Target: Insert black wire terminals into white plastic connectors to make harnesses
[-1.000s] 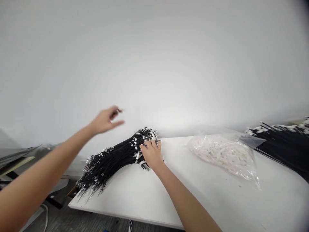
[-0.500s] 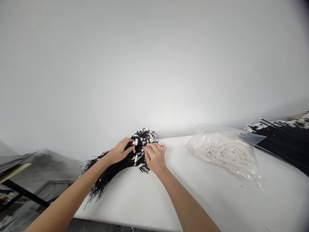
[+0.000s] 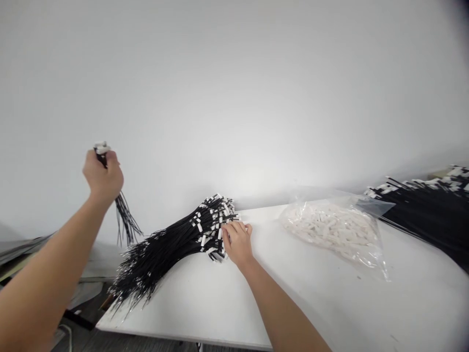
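Observation:
A big bundle of black wires with white end tags (image 3: pixel 172 244) lies across the left end of the white table (image 3: pixel 227 303), its tails hanging over the edge. My left hand (image 3: pixel 102 176) is raised up to the left, closed round a small bunch of black wires (image 3: pixel 124 217) that dangles below the fist, with a white tag above it. My right hand (image 3: pixel 237 240) rests on the tagged end of the bundle, fingers spread flat over the tags.
A clear plastic bag of small white parts (image 3: pixel 335 230) lies on the table right of the middle. Another heap of black tagged wires (image 3: pixel 428 203) fills the far right. A dark stand and floor clutter (image 3: pixel 22 249) show at lower left.
My left hand came down to the bundle's tagged end, gripped a few wires and has lifted them up and to the left. The right hand stayed pressed on the bundle.

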The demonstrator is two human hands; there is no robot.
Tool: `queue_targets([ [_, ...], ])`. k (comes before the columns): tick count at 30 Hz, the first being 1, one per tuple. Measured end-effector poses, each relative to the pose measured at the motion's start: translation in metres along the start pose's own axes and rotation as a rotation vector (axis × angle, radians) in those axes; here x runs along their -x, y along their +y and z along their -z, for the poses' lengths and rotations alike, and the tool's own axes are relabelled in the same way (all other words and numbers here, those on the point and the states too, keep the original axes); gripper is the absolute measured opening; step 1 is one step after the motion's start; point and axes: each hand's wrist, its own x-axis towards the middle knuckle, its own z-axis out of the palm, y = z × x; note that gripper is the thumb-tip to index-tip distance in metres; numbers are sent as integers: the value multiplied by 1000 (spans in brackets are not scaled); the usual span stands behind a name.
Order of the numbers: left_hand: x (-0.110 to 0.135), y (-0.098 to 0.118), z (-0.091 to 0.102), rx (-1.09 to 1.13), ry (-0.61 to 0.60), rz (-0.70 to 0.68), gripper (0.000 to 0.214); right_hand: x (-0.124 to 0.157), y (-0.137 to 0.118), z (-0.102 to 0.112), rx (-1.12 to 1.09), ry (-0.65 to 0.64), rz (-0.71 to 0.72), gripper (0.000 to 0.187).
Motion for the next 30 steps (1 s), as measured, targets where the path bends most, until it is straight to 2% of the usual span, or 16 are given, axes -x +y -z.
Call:
queue_targets([
  [1,-8,0,3,-79,59,-53,26,0,1,0,0,-2,-5,18],
  [3,-19,2,9,-210,55,-166,32,0,1,-1,-5,-7,-15,19],
  [5,-19,7,9,-293,-58,-248,37,0,2,-1,-11,-13,-21,19],
  [7,-8,15,0,-301,-254,-289,39,0,1,-1,-14,-19,-26,19],
  [10,28,26,-28,-147,-667,-313,38,0,0,0,-18,-27,-33,17],
  [11,44,28,-41,-108,-761,-336,34,0,0,0,-18,-30,-34,16],
  [14,92,27,-74,15,-987,-360,34,0,0,1,-13,-36,-29,14],
  [17,126,20,-94,108,-1107,-345,37,0,1,1,-7,-38,-32,14],
  [19,137,16,-99,159,-1149,-319,37,0,1,0,-6,-39,-38,15],
  [22,139,13,-102,221,-1168,-255,37,0,2,-3,-6,-46,-42,15],
  [27,126,12,-102,331,-1106,-66,42,0,4,-5,-8,-61,-46,15],
  [30,111,12,-94,417,-1039,65,41,1,5,-5,-13,-66,-46,14],
])
